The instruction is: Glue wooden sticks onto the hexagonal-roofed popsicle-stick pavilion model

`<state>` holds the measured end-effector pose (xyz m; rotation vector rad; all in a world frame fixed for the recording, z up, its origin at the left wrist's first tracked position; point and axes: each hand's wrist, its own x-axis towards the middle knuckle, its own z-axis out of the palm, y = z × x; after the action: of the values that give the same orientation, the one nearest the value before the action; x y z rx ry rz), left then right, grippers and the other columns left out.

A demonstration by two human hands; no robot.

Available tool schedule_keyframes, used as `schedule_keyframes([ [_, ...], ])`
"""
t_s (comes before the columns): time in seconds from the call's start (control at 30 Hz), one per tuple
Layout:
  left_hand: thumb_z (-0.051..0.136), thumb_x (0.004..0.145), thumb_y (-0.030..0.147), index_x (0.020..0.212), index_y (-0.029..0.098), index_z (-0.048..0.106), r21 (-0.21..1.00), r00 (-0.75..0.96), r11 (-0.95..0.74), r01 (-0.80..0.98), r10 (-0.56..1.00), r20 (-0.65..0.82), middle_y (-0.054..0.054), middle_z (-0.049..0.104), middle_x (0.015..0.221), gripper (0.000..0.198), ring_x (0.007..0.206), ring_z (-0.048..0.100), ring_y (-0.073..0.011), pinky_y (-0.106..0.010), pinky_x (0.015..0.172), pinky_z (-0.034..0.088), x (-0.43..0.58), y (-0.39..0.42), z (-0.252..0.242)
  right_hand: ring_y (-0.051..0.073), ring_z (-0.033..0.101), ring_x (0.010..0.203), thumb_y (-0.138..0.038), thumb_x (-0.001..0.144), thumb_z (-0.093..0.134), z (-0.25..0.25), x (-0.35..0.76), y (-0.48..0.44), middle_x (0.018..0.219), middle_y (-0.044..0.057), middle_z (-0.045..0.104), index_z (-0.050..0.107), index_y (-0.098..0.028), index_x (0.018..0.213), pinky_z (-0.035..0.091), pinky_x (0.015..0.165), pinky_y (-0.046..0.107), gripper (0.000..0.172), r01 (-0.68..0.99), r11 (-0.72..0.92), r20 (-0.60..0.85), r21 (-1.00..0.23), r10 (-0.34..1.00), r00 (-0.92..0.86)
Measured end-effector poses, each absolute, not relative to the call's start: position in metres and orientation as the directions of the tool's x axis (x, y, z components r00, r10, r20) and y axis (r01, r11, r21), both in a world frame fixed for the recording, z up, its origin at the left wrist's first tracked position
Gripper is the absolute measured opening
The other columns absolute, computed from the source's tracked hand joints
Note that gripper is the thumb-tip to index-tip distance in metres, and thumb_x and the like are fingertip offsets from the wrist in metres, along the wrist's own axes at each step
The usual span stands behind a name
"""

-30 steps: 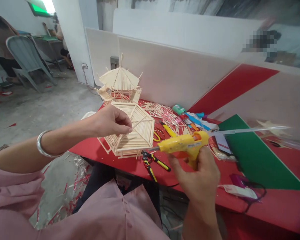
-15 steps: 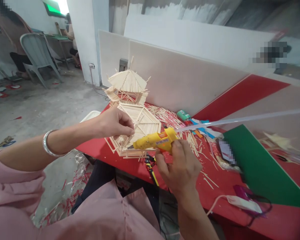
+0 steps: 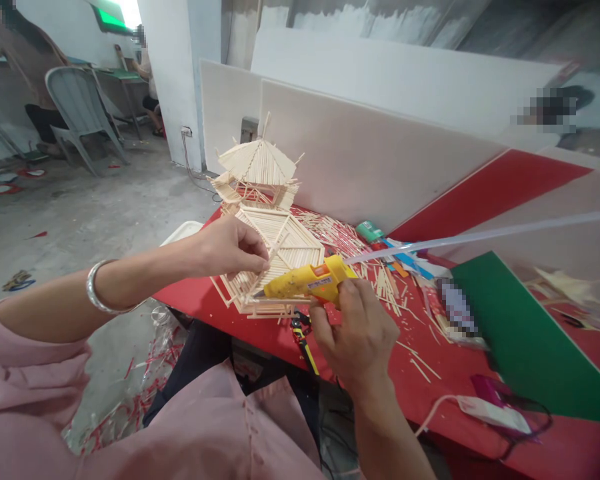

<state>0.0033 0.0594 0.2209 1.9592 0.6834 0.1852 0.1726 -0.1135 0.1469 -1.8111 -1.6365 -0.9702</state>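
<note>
My right hand [image 3: 363, 327] is wrapped round a yellow glue gun [image 3: 305, 281], with a long clear glue stick [image 3: 470, 238] running out of its back. The nozzle points left and rests at or just over the near edge of a hexagonal panel of thin wooden sticks [image 3: 300, 243]. Above that panel, my left hand [image 3: 235, 247] is closed in a pinch, apparently on a short wooden stick [image 3: 280, 243]; its fingertips are partly hidden. Behind the panel stands a model pavilion [image 3: 259, 163] built of the same sticks, with a pointed roof.
Loose sticks [image 3: 325, 228] are scattered over the red table [image 3: 380, 373]. Yellow-black pliers [image 3: 305, 343] lie at the front edge. To the right are a green board [image 3: 525, 333] and a white power strip [image 3: 495, 413]. White boards [image 3: 380, 147] lean behind. Other people sit far left, beyond a chair [image 3: 77, 107].
The view has shifted slightly. My right hand and the glue gun have moved a little left against the panel; my left hand keeps its pinch in about the same place.
</note>
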Motion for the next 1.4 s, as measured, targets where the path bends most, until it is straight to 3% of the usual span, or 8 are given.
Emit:
schedule_keyframes([
  [0.3,0.067,0.068,0.021,0.069,0.016,0.071,0.853,0.823,-0.347,0.39,0.546,-0.154,0.002,0.06,0.055,0.006,0.049,0.046,-0.0067,-0.021,0.049,0.038,0.003,0.058,0.223,0.022,0.063,0.081,-0.022,0.083,0.057,0.145,0.174,-0.113,0.094,0.01,0.066,0.055,-0.015,0.11,0.048,0.068,0.029,0.029,0.986,-0.132,0.789,0.106,0.615,-0.002],
  [0.6,0.067,0.069,0.023,0.068,0.015,0.07,0.857,0.842,-0.351,0.378,0.516,-0.159,0.002,0.06,0.055,0.008,0.047,0.045,-0.0058,-0.019,0.045,0.035,0.003,0.057,0.22,0.023,0.066,0.084,-0.023,0.083,0.057,0.144,0.179,-0.118,0.098,0.013,0.068,0.054,-0.015,0.115,0.05,0.068,0.029,0.033,0.981,-0.148,0.798,0.129,0.602,-0.014],
  [0.9,0.066,0.07,0.024,0.071,0.016,0.071,0.829,0.864,-0.435,0.352,0.491,-0.109,0.001,0.064,0.06,0.009,0.052,0.049,-0.0075,-0.021,0.047,0.036,0.011,0.054,0.219,0.021,0.065,0.075,-0.022,0.084,0.055,0.146,0.191,-0.127,0.089,0.008,0.067,0.056,-0.018,0.11,0.047,0.062,0.029,0.027,0.968,-0.226,0.79,0.111,0.611,0.052],
  [1.17,0.063,0.07,0.024,0.07,0.016,0.072,0.762,0.887,-0.539,0.358,0.452,-0.097,0.002,0.064,0.059,0.011,0.053,0.049,-0.0067,-0.02,0.05,0.035,0.02,0.052,0.219,0.019,0.063,0.074,-0.017,0.083,0.058,0.15,0.207,-0.137,0.089,0.007,0.067,0.057,-0.017,0.099,0.043,0.06,0.027,0.016,0.968,-0.216,0.787,0.124,0.615,0.036],
  [1.4,0.06,0.068,0.021,0.066,0.018,0.071,0.672,0.891,-0.631,0.387,0.445,-0.095,0.004,0.059,0.053,0.012,0.052,0.049,-0.0074,-0.02,0.052,0.034,0.029,0.045,0.223,0.019,0.062,0.073,-0.017,0.081,0.057,0.153,0.22,-0.146,0.088,0.006,0.067,0.059,-0.018,0.103,0.043,0.06,0.028,0.022,0.96,-0.243,0.804,0.142,0.594,0.032],
])
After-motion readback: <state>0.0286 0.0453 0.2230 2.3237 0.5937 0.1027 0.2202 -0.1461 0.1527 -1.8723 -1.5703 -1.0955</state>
